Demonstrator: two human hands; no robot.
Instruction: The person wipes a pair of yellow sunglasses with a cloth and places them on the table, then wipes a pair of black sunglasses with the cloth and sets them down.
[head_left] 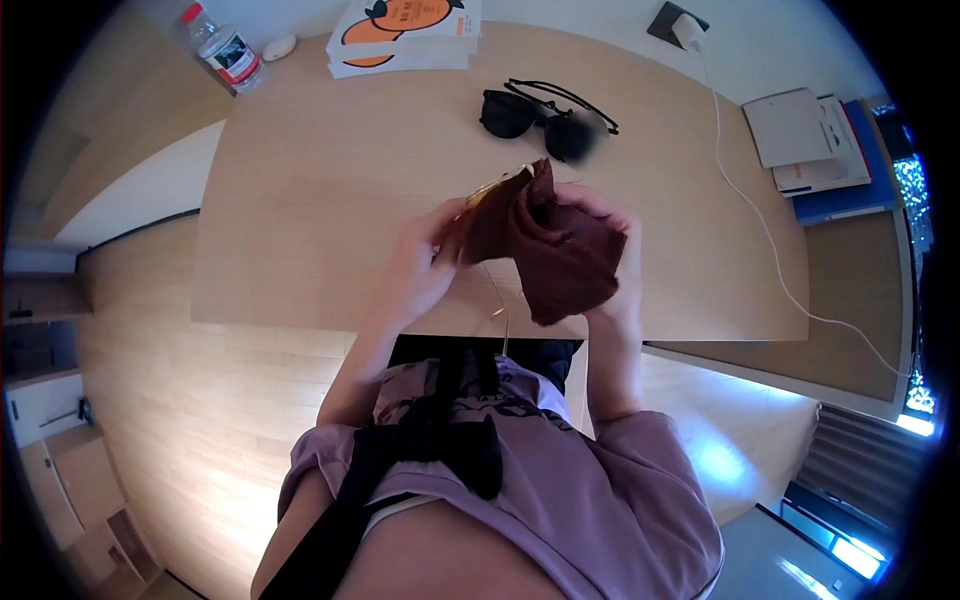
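A dark red-brown cloth (570,255) is held up above the wooden desk (300,220), folded and bunched, with one corner hanging down. My left hand (425,265) grips its left part, where a gold-coloured edge shows. On the right, my right hand (612,255) holds the cloth from behind, its fingers wrapped round it and partly hidden. A thin cord with a small metallic piece hangs below the cloth between my hands. Just beyond the cloth, black sunglasses (545,120) and a second black frame rest on the desk.
At the back left stand a bottle with a red cap (228,52), a white rounded object (280,47) and a box with orange fruit pictures (405,40). A white charger (688,32) trails its cable down the right side, near papers (795,130) and a blue folder (850,200).
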